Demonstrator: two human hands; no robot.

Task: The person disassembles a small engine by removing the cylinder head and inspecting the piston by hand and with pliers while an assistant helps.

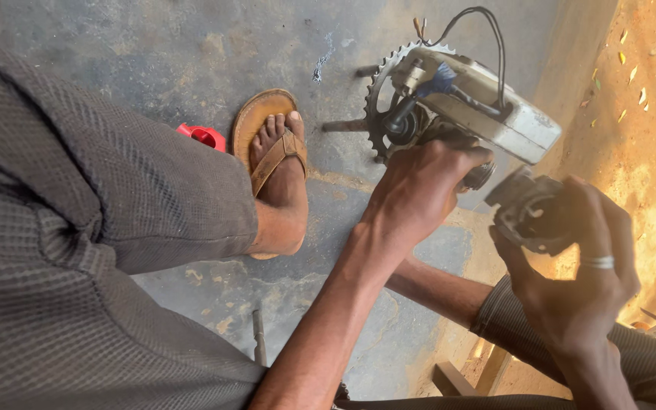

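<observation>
Two hands grip: left (419,190) the chainring motor (449,102), right (578,266) a black part (529,212) (sandalled foot (279,167) nearby).

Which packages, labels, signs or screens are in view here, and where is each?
None: no package, label, sign or screen shows.
Nearest to one is the pale boxy casing with a chainring, upper right, gripped from below by the left hand.
The right hand holds a dark round part, unmarked as far as the blur lets me tell.
</observation>
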